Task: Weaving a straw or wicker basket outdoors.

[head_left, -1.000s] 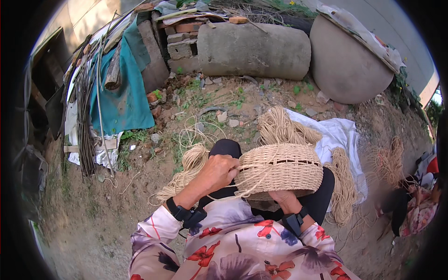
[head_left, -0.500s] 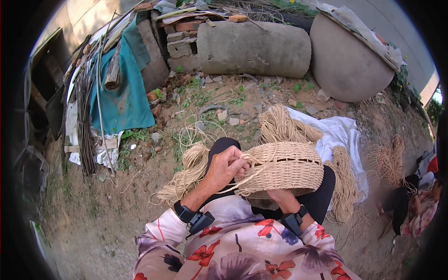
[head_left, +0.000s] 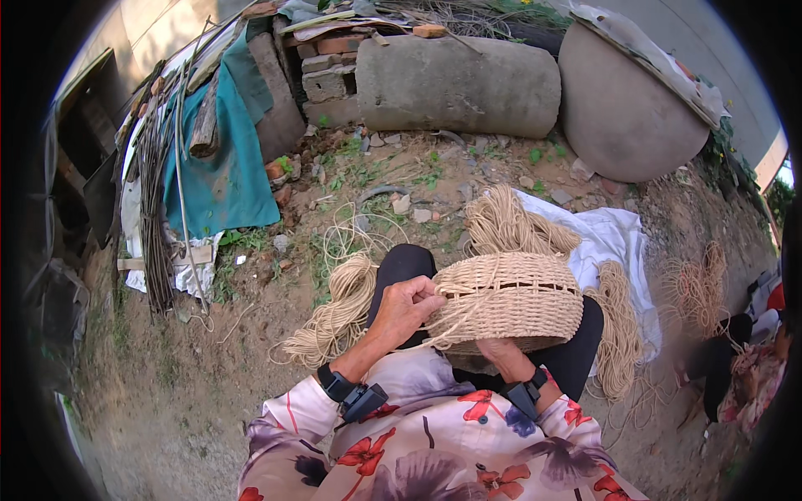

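Observation:
A round woven straw basket [head_left: 511,299] rests upside down on my lap. My left hand [head_left: 407,306] pinches a strand of pale cord [head_left: 443,334] against the basket's left side. Under the basket's near edge, my right hand [head_left: 506,356] holds the rim, its fingers mostly hidden. Both wrists wear black bands. A bundle of loose cord [head_left: 334,317] lies on the ground by my left knee.
More cord bundles [head_left: 505,224] lie on a white sheet [head_left: 614,242] ahead. Behind stand a concrete cylinder [head_left: 458,86], a big round stone [head_left: 625,113], bricks and a teal tarp [head_left: 221,159] over sticks. Another person [head_left: 748,359] sits at the right.
My left hand has slid from above the basket's left top down onto its side, pulling the cord strand with it. The basket has barely shifted.

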The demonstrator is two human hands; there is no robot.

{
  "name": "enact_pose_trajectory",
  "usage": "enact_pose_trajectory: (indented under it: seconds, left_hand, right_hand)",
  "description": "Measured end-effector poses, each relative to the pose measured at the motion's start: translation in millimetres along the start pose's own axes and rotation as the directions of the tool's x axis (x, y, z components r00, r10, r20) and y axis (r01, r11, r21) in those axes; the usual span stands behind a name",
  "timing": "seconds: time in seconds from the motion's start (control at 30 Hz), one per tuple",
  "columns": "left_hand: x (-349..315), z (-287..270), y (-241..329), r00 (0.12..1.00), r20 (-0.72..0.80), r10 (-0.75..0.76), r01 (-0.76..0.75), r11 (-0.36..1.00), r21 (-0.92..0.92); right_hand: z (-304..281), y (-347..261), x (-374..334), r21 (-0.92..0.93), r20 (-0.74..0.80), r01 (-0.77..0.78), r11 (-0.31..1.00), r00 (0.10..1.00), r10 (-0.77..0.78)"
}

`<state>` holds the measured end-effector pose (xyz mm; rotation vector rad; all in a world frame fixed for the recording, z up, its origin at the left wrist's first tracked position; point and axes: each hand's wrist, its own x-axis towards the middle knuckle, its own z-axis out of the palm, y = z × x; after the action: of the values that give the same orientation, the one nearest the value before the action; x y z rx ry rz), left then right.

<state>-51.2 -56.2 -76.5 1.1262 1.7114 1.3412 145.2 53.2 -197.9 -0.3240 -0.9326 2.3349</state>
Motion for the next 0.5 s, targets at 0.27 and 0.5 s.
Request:
enact_pose_trajectory:
  seconds: [0.27, 0.5]
  left_hand:
    - [-13, -8, 2, 0.991, -0.09, 0.098, -0.085, 0.987, 0.137]
    - [-16, 4, -11, 0.989, -0.109, 0.097, -0.082, 0.987, 0.135]
  right_hand:
    - [-3, -13, -26, -0.139, -0.076, -0.28, 0.95, 0.959, 0.271]
    - [6, -20, -31, -0.261, -0.152, -0.412, 0.873, 0.911, 0.385]
